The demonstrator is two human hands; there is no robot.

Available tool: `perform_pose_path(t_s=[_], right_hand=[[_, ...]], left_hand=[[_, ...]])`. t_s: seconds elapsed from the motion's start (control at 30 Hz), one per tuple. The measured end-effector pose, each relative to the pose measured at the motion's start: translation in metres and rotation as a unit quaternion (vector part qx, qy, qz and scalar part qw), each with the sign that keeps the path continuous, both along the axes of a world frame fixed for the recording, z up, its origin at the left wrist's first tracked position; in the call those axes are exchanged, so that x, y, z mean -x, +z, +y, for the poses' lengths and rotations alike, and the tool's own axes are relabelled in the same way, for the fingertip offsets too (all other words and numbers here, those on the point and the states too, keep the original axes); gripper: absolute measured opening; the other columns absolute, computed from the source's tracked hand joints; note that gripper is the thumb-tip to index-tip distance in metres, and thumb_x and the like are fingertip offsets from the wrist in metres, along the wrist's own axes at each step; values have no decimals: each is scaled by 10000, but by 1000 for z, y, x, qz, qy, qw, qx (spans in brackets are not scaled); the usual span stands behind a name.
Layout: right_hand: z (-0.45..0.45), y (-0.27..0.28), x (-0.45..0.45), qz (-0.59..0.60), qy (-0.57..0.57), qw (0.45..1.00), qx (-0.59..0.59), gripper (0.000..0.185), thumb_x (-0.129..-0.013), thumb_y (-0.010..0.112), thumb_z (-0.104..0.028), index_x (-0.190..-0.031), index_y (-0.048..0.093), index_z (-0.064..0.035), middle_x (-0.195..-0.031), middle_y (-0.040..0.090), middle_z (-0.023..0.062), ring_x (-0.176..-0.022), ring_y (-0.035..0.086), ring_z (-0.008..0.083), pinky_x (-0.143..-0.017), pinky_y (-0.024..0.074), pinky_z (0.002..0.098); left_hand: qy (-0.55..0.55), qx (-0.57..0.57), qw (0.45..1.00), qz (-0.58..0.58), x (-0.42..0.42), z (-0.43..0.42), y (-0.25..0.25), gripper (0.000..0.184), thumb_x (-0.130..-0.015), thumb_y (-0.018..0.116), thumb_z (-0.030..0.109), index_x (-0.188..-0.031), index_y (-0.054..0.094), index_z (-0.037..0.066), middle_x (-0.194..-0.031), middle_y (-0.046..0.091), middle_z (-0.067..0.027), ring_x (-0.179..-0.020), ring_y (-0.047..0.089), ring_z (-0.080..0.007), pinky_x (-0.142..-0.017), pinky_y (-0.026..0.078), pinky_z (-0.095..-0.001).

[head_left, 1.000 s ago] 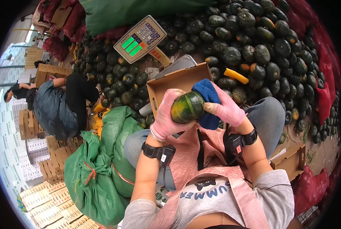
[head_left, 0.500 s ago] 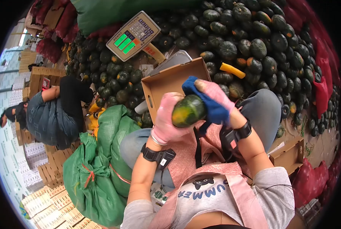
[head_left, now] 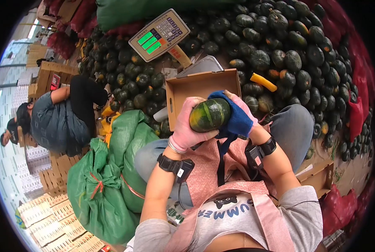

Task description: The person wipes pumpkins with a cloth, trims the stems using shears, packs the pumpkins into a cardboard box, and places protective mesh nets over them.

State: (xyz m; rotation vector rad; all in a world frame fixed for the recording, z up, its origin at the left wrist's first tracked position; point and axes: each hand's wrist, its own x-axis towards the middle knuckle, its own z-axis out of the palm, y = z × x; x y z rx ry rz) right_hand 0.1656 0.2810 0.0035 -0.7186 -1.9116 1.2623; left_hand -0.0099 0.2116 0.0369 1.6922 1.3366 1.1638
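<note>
A dark green pumpkin with a yellow-green patch (head_left: 209,115) is held up over the lap, in front of an open cardboard box (head_left: 202,87). My left hand (head_left: 188,127), in a pink glove, grips it from the left side and below. On its right side, my right hand (head_left: 244,112), also in a pink glove, holds a blue cloth (head_left: 238,119) pressed against the pumpkin. The cloth's lower end hangs beneath the pumpkin.
Behind the box stands a scale with a lit green display (head_left: 159,35). Many pumpkins (head_left: 260,60) are heaped beyond. A tied green sack (head_left: 99,185) lies at the left, near a seated person (head_left: 59,122). Another box (head_left: 317,176) sits at the right.
The cloth has shifted from the pumpkin's right edge to spread over its right side and back. The pumpkin has turned slightly in my left hand. The camera view has shifted a little.
</note>
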Motion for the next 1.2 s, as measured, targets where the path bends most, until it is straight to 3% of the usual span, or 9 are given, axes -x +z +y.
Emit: perform_pose_path(t_s=[0.2,0.27,0.43,0.5,0.73,0.8,0.93,1.13,1.2], right_hand=[[-29,26,7,-259,-122,958,37,367,-898,480,-362,-1021,501,-16,-907,561,257,-763,575,419,-625,489,462],[-46,31,13,-225,-165,945,-169,362,-888,499,-345,-1015,498,-6,-1032,543,243,-752,589,409,-632,497,456],[-5,18,-13,129,126,957,228,491,-875,611,-268,-1252,452,4,-1125,531,88,-1080,478,157,-968,365,305],[-10,18,-11,121,111,959,231,463,-885,599,-262,-1241,459,-1,-1120,527,82,-1064,480,154,-951,382,309],[-9,10,-5,91,2,961,262,244,-940,508,-220,-1057,561,-12,-958,580,40,-916,516,119,-848,433,276],[-6,1,-6,141,70,917,367,304,-935,525,-251,-1123,531,-13,-1022,572,46,-968,509,125,-880,423,282],[-13,7,-11,118,114,957,238,472,-911,569,-292,-1262,426,-10,-1138,523,61,-1062,472,138,-950,386,295],[-6,9,-4,125,36,922,365,211,-927,546,-203,-1049,567,-31,-940,587,8,-878,527,77,-802,452,240],[-4,0,-1,150,18,889,431,219,-925,551,-216,-1055,571,-42,-937,588,7,-860,539,77,-775,462,242]], left_hand=[[64,27,979,190,-4,-3,1,562,-535,784,147,-1015,508,57,-970,523,-139,-921,542,-320,-814,455,-359],[88,50,981,166,-8,-6,-7,514,-539,747,121,-990,510,53,-950,518,-155,-900,540,-348,-788,461,-368],[8,121,992,-41,14,-8,-5,615,-503,830,119,-1030,518,64,-948,536,-39,-881,540,-168,-804,450,-288],[-13,137,988,-76,18,-9,-5,630,-534,859,134,-1059,518,66,-981,552,6,-909,526,-97,-818,448,-253],[-12,0,991,133,1,-11,4,661,-453,826,173,-1027,520,52,-982,517,-106,-932,519,-291,-857,431,-360],[-29,17,993,116,4,-10,4,659,-465,841,183,-1028,521,55,-982,521,-91,-932,527,-265,-856,433,-342],[8,122,991,-46,14,-11,-1,647,-490,845,197,-1035,524,59,-989,521,-100,-939,528,-264,-862,430,-341],[-45,22,995,84,10,-11,-3,691,-495,852,168,-1078,502,46,-1032,522,-88,-971,530,-226,-879,426,-317],[-42,103,993,-30,7,-13,-3,640,-534,836,149,-1079,515,51,-1039,544,-67,-979,539,-205,-891,429,-320]])
